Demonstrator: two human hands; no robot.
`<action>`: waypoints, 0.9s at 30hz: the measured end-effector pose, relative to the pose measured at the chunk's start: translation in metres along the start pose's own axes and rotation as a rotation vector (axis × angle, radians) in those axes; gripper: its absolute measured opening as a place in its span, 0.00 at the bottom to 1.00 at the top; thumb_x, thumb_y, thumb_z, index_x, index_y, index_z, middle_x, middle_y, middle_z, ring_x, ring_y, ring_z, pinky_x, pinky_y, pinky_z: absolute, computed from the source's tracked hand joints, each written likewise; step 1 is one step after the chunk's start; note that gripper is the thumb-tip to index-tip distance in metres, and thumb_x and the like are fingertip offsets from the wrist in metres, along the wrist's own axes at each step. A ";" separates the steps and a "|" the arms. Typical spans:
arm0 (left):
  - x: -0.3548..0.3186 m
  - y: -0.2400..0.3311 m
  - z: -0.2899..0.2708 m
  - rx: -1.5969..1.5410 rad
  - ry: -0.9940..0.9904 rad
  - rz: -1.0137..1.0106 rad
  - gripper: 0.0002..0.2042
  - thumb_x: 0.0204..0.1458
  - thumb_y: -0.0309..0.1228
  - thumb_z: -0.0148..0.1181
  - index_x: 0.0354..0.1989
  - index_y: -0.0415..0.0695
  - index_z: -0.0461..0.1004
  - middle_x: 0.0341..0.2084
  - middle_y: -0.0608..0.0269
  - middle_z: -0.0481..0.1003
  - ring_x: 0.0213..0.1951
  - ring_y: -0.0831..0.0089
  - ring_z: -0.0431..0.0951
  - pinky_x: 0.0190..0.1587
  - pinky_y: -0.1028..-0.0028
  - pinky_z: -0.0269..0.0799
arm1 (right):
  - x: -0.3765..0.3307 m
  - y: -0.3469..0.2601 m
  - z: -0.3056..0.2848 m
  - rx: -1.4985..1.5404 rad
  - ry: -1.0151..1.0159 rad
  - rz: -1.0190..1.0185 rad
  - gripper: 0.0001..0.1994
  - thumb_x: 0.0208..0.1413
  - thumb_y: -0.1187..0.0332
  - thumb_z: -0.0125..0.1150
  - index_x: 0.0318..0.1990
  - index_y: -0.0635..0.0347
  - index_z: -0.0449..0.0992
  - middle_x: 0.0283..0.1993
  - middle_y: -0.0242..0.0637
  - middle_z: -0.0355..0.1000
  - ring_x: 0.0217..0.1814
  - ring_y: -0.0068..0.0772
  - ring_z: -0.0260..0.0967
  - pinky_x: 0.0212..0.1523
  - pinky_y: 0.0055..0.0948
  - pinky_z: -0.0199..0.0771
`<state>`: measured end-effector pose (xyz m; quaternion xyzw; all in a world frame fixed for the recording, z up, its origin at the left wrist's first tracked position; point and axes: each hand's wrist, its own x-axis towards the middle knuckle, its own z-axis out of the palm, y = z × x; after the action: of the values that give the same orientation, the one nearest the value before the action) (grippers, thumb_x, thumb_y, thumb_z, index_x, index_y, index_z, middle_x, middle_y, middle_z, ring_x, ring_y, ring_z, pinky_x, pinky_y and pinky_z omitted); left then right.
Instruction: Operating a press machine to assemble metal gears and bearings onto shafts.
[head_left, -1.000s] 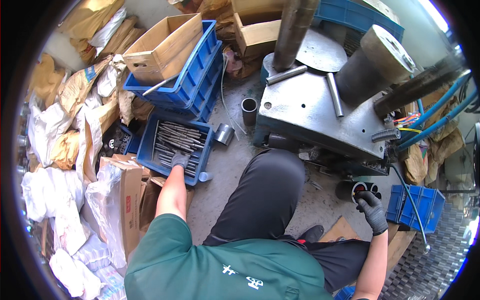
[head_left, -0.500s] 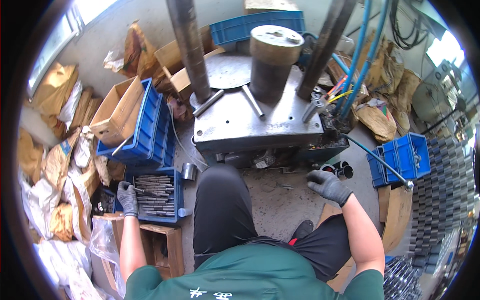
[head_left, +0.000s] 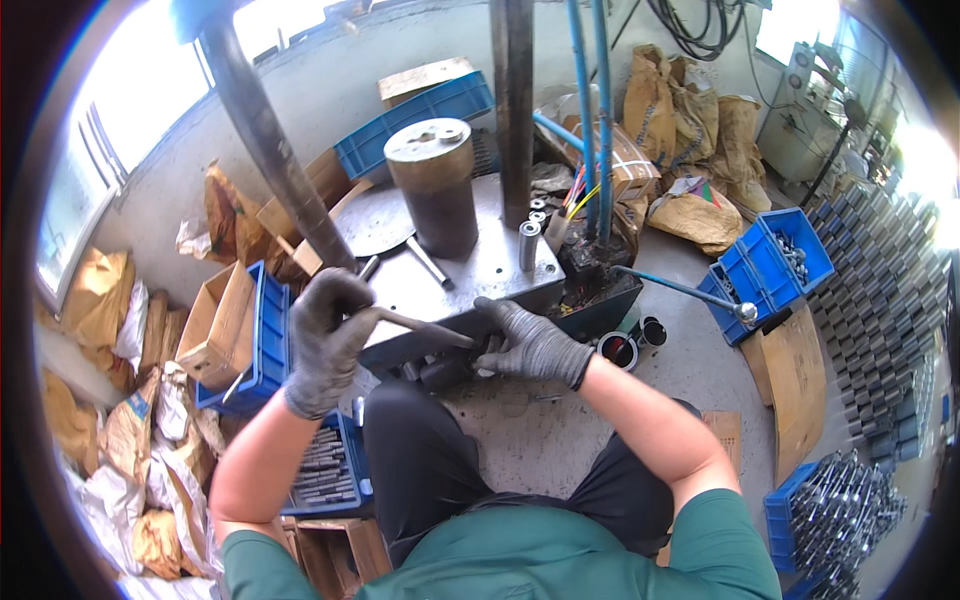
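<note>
A slim metal rod (head_left: 425,325) is held up in front of the steel press table. My gloved left hand (head_left: 330,345) pinches its left end between thumb and fingers. My gloved right hand (head_left: 535,345) is at the rod's other end, thumb and fingers apart around the tip; whether they touch it is hard to see. On the steel plate (head_left: 490,280) a loose rod (head_left: 428,262) leans near the thick round ram (head_left: 432,200). A short metal sleeve (head_left: 529,246) stands upright near the plate's right corner.
Below my left forearm is a blue bin (head_left: 350,500) with many rods. Stacked blue crates (head_left: 265,335) and a wooden box (head_left: 222,325) stand left. At right are a blue lever with a ball end (head_left: 745,312), blue bins (head_left: 765,265) and stacked metal tubes (head_left: 870,330).
My left hand has come up from the rod bin with a rod. My right hand has moved left toward the rod's other end. The view has turned, and a sleeve now stands upright.
</note>
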<state>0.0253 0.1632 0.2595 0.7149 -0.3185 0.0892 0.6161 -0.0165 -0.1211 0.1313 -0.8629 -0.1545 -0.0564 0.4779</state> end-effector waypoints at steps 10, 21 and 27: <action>0.022 -0.138 0.150 -0.441 0.083 -0.215 0.20 0.62 0.38 0.66 0.59 0.43 0.74 0.35 0.72 0.73 0.36 0.82 0.72 0.44 0.76 0.72 | -0.001 0.056 0.012 0.210 0.076 0.187 0.13 0.59 0.66 0.69 0.47 0.64 0.79 0.38 0.48 0.79 0.42 0.45 0.78 0.46 0.41 0.77; 0.014 -0.147 0.151 -0.699 0.054 -0.571 0.19 0.69 0.45 0.55 0.52 0.40 0.73 0.44 0.54 0.79 0.42 0.69 0.82 0.43 0.70 0.82 | 0.055 0.045 -0.050 -0.506 0.591 -0.220 0.17 0.50 0.62 0.73 0.45 0.60 0.80 0.42 0.44 0.78 0.45 0.51 0.76 0.49 0.45 0.77; 0.014 -0.149 0.154 -0.768 0.082 -0.746 0.18 0.70 0.44 0.54 0.54 0.41 0.70 0.37 0.54 0.80 0.27 0.73 0.81 0.26 0.77 0.80 | 0.086 0.084 -0.057 -0.687 0.764 -0.237 0.16 0.49 0.70 0.67 0.48 0.58 0.81 0.53 0.45 0.77 0.56 0.52 0.72 0.62 0.52 0.69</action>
<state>0.0795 0.0201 0.1092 0.4984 -0.0281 -0.2309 0.8351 0.0948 -0.1926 0.1150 -0.8642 -0.0385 -0.4682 0.1801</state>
